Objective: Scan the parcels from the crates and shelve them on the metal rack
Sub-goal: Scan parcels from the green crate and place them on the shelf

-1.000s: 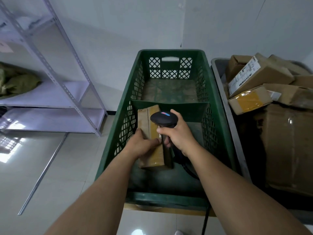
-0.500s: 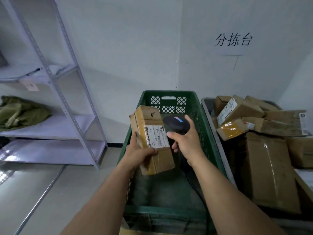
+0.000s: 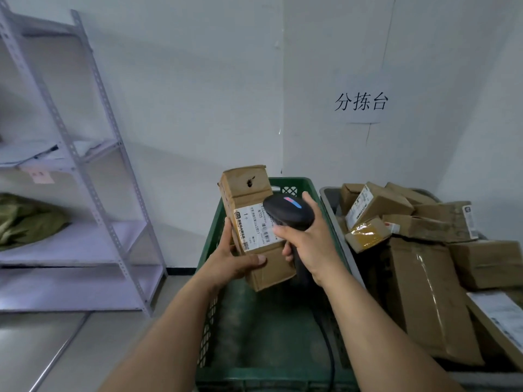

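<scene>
My left hand [image 3: 236, 257] grips a long brown cardboard parcel [image 3: 250, 199] by its lower part and holds it upright above the green crate [image 3: 210, 278]. A white shipping label on the parcel faces me. My right hand [image 3: 307, 240] holds a black barcode scanner [image 3: 288, 212], whose head covers the label's right side. The scanner's cable hangs down into the crate. The grey metal rack [image 3: 93, 131] stands to the left.
A grey crate [image 3: 328, 196] on the right is heaped with several brown parcels [image 3: 418, 250]. An olive-green bundle [image 3: 25, 219] lies on a middle rack shelf, papers on the shelf above. The white wall behind carries a printed sign [image 3: 360, 101]. Bare floor lies at the lower left.
My left hand lifted the parcel out of the green crate and stood it upright with the label toward me. My right hand brought the scanner up against the label.
</scene>
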The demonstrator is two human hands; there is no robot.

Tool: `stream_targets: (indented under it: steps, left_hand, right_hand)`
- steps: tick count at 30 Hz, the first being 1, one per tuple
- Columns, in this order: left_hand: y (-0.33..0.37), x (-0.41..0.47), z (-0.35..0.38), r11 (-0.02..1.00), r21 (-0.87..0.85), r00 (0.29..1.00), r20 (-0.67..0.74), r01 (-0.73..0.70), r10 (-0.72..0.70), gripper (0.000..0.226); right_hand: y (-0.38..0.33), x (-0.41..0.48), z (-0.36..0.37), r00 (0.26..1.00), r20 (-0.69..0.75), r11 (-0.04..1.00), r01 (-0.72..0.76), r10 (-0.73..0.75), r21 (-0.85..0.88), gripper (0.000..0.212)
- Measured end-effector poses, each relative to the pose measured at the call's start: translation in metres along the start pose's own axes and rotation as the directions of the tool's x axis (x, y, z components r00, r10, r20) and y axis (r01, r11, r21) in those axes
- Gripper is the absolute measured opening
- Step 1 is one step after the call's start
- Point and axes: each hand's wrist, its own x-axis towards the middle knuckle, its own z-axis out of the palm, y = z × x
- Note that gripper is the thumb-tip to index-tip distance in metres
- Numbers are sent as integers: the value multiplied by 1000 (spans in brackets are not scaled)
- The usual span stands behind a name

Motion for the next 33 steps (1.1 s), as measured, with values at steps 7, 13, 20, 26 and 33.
stream_targets:
  steps: [7, 13, 20, 26, 33]
  left_hand:
    - [23, 11, -2, 994, -53, 992, -83, -97, 93, 87]
    - [46, 22, -18, 996, -3, 991, -100, -91, 90, 73]
    - [59, 31, -24, 993, 45, 991, -66, -113, 116, 66]
    - [86, 43, -43, 965, 237, 991, -42, -115, 129, 51]
    - [117, 51, -50, 918, 382, 993, -7, -105, 116, 44]
  right_hand:
    - [-14, -17, -14, 995, -12, 994, 95, -95, -54, 86]
    - [-12, -27, -23, 990, 61, 986, 133, -128, -103, 87]
    - [-13, -24, -25, 988, 87, 977, 140, -127, -163, 88]
    - [-17, -26, -26, 980, 151, 969, 155, -126, -192, 89]
    - [-19, -27, -26, 976, 188, 970, 143, -105, -196, 92]
